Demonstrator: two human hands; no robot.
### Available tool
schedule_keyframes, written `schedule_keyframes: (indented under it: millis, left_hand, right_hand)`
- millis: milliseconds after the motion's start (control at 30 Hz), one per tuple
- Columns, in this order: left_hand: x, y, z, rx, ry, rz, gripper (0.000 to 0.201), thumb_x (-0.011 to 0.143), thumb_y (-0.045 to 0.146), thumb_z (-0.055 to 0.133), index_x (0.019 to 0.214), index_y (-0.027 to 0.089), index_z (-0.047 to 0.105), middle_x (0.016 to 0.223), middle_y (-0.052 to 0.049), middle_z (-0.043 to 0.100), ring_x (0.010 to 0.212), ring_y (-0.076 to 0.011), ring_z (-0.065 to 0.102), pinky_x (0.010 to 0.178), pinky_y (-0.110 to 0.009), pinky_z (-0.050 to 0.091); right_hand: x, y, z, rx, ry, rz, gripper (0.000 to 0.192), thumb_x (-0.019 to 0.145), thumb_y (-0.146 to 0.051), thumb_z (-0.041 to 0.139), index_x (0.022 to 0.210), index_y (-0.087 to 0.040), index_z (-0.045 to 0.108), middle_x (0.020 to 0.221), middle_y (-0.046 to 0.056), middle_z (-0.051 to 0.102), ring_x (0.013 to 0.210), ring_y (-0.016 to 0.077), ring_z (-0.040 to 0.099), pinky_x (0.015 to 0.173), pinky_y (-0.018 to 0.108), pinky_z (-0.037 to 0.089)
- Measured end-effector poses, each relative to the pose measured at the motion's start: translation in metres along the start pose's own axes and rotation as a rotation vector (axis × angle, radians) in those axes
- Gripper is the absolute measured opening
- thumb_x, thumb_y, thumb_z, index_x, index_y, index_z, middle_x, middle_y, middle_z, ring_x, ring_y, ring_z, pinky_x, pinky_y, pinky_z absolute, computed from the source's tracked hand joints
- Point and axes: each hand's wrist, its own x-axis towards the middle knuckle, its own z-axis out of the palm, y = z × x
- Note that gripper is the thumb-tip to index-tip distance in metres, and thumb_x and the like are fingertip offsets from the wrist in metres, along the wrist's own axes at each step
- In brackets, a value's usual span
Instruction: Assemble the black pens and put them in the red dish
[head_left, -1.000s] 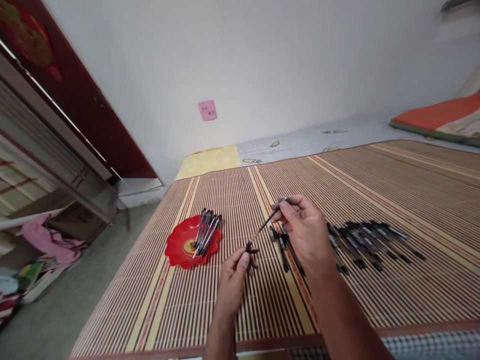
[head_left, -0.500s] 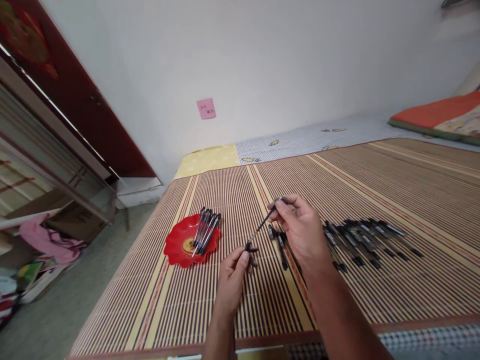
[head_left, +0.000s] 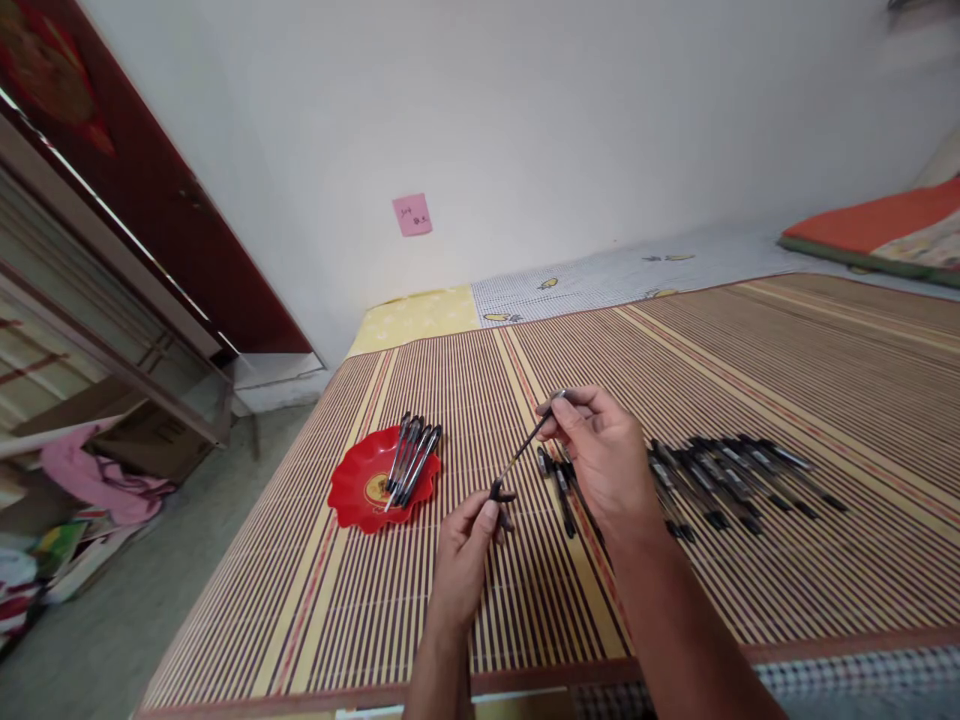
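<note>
Black and thin, the pen (head_left: 525, 450) I am holding runs on a slant between my two hands, its long axis going from low near me on the left up and away to the right. Its upper end points toward the far wall and sits at my right fingertips; its lower end comes down to my left fingertips, where a short dark piece, seemingly a cap (head_left: 498, 491), sits on it. The middle of the shaft looks pale or clear and catches a little light; I cannot tell which end carries the tip.

My right hand (head_left: 604, 462) is raised over the striped bamboo mat (head_left: 750, 340), back of the hand toward me, thumb and first fingers pressed together on the pen's upper end, the forearm coming in from the lower right. My left hand (head_left: 466, 550) is lower and nearer, wrist bent up, thumb and forefinger pinching the dark lower end. The pen hangs clear of the mat, held only by these two pinches.

Just beyond and under my right hand lies a loose spread of black pens (head_left: 735, 475), flat on the mat and fanned out to the right. To the left, well apart from my hands, a red scalloped plate (head_left: 352, 490) holds a small bunch of pens (head_left: 411, 462) lying side by side.
</note>
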Motion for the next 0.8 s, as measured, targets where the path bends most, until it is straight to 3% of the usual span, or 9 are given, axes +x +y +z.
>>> schedule_keyframes:
  millis: [167, 367, 533, 800]
  left_hand:
    - [-0.001, -0.001, -0.001, 0.035, 0.006, 0.005, 0.032, 0.092, 0.043, 0.063, 0.107, 0.018, 0.076, 0.078, -0.003, 0.064, 0.072, -0.0152, 0.055, 0.069, -0.025, 0.043]
    - [-0.001, 0.001, -0.001, 0.145, 0.009, 0.034, 0.032, 0.093, 0.043, 0.061, 0.106, 0.018, 0.076, 0.077, -0.003, 0.063, 0.073, -0.0156, 0.055, 0.068, -0.025, 0.041]
    - [-0.001, 0.002, -0.001, 0.1, 0.011, 0.03, 0.033, 0.092, 0.044, 0.062, 0.104, 0.017, 0.076, 0.073, -0.001, 0.059, 0.066, -0.0137, 0.051, 0.062, -0.024, 0.04]
    - [-0.004, 0.004, -0.005, 0.099, -0.028, 0.053, 0.031, 0.094, 0.042, 0.06, 0.108, 0.018, 0.075, 0.079, -0.004, 0.064, 0.074, -0.0158, 0.054, 0.069, -0.027, 0.042]
  right_hand:
    - [-0.002, -0.007, 0.003, -0.099, -0.011, -0.068, 0.01, 0.087, -0.028, 0.07, 0.089, -0.02, 0.063, 0.08, 0.0, 0.071, 0.062, 0.0103, 0.065, 0.061, 0.024, 0.057]
    - [-0.008, -0.023, 0.008, -0.251, -0.142, -0.155, 0.009, 0.087, -0.027, 0.068, 0.092, -0.02, 0.065, 0.08, 0.001, 0.07, 0.062, 0.0119, 0.067, 0.062, 0.026, 0.056]
    - [-0.003, -0.014, 0.004, -0.174, -0.087, -0.105, 0.008, 0.089, -0.027, 0.067, 0.092, -0.021, 0.064, 0.08, 0.0, 0.071, 0.062, 0.0111, 0.066, 0.063, 0.026, 0.056]
    - [0.003, 0.005, -0.004, -0.037, 0.005, -0.004, 0.01, 0.087, -0.028, 0.071, 0.092, -0.022, 0.066, 0.079, -0.001, 0.069, 0.063, 0.0092, 0.064, 0.063, 0.023, 0.057]
